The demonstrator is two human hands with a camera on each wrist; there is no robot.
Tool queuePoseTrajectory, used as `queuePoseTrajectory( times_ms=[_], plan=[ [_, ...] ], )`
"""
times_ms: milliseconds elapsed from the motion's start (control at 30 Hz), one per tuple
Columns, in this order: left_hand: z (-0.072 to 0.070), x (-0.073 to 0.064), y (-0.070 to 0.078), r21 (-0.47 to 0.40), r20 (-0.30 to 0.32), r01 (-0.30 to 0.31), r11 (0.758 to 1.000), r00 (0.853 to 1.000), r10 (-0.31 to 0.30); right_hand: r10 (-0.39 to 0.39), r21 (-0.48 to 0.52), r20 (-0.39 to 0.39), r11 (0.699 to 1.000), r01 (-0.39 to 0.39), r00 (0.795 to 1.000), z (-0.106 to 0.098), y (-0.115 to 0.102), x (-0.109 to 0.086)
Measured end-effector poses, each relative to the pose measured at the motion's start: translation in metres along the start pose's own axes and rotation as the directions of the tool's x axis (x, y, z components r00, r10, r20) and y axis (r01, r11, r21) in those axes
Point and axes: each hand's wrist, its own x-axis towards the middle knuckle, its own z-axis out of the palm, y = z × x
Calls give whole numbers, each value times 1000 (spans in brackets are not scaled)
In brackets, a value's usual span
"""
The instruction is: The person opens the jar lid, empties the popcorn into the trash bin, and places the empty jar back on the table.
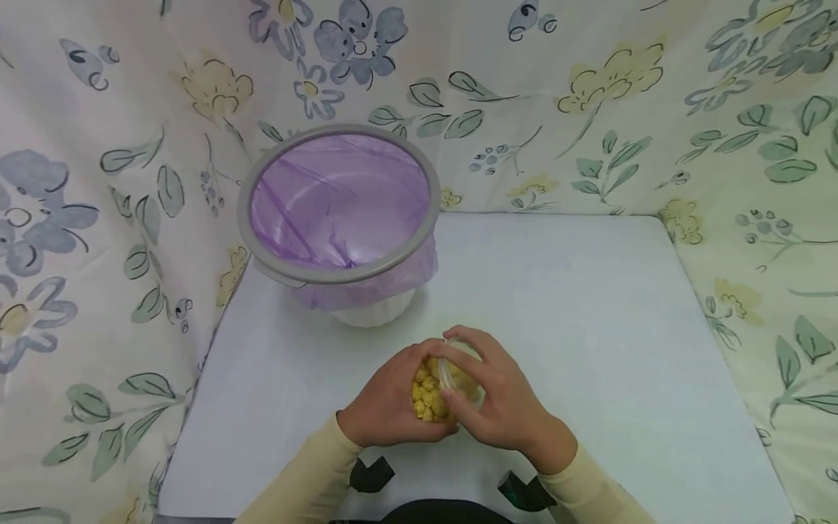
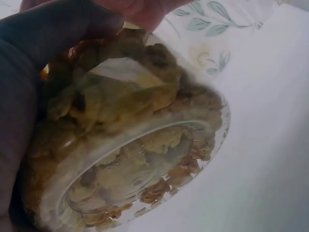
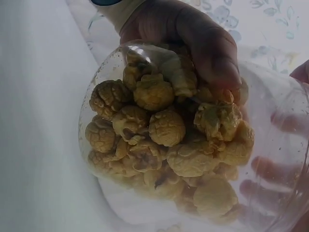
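My left hand (image 1: pixel 396 400) grips a clear plastic jar (image 1: pixel 452 375) of yellow popcorn (image 1: pixel 428 397) above the white table. In the left wrist view, the jar's round base (image 2: pixel 135 169) is tilted, with popcorn pieces showing through it. My right hand (image 1: pixel 500 393) curls its fingers round the jar's other, clear end. Whether a separate lid sits there, I cannot tell. In the right wrist view, popcorn (image 3: pixel 166 128) fills the base end, and the left thumb (image 3: pixel 217 63) lies across the jar's side. Fingertips show through the clear plastic at the right.
Behind the left hand stands a white bin with a grey rim (image 1: pixel 428 196) and a purple bag lining (image 1: pixel 366 189). The white table (image 1: pixel 589 349) extends to the right. Floral cloth (image 1: pixel 504 109) hangs at the back and both sides.
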Motion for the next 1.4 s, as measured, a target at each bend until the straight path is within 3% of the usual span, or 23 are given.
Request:
queuePoseTrajectory(
  times_ms=[100,167,233,300,400,467,533,567,667,733,800,833,900,1000,1067,1100,1167,1267,1400],
  plan=[
    [-2,1,-2,-156,65,64,986,996,-55,-53,20,-9,998,53,999,-1,0,3],
    [-4,0,-7,-317,160,137,939,983,-89,-100,50,-2,994,100,995,-2,0,5],
    [-6,-1,-14,-479,270,209,853,959,-84,-166,103,9,981,164,986,-2,0,7],
    [-8,-3,-23,-618,376,289,731,925,-47,-246,170,18,956,240,969,-2,0,10],
    [-9,-2,-35,-732,465,338,591,883,71,-361,252,24,905,344,932,0,2,14],
    [-6,1,-39,-771,499,368,520,856,135,-406,257,27,886,386,913,0,4,16],
    [-4,4,-43,-789,511,376,486,841,178,-427,236,39,883,406,904,-2,6,15],
    [-2,5,-44,-798,519,394,456,834,188,-422,228,54,888,400,905,-4,7,14],
    [0,5,-47,-804,506,395,444,847,164,-334,221,134,928,300,933,-11,8,8],
    [-2,1,-48,-799,487,393,455,867,106,-205,210,211,964,161,956,-15,5,4],
    [-4,-5,-47,-785,445,375,493,895,26,-39,168,280,986,-8,959,-15,-2,-1],
    [-4,-8,-46,-769,419,367,523,908,-21,53,134,304,986,-98,951,-15,-6,-2],
    [-2,-11,-41,-700,345,338,629,931,-117,237,58,323,961,-269,916,-11,-14,-4],
    [7,-10,-29,-516,209,294,805,954,-214,473,-27,284,873,-487,834,-5,-21,-2],
    [15,-7,-23,-321,103,233,918,972,-211,573,-68,235,815,-575,785,-2,-23,1],
    [19,-5,-20,-210,55,198,957,980,-191,602,-86,210,796,-599,770,0,-23,2],
    [24,-2,-16,-23,-29,123,992,992,-123,611,-124,161,791,-599,775,3,-22,4],
    [28,0,-13,155,-99,49,987,995,-34,569,-144,96,820,-554,817,6,-19,6],
    [26,3,-11,113,-97,38,993,995,-27,478,-115,30,874,-472,878,6,-15,6]
  ],
)
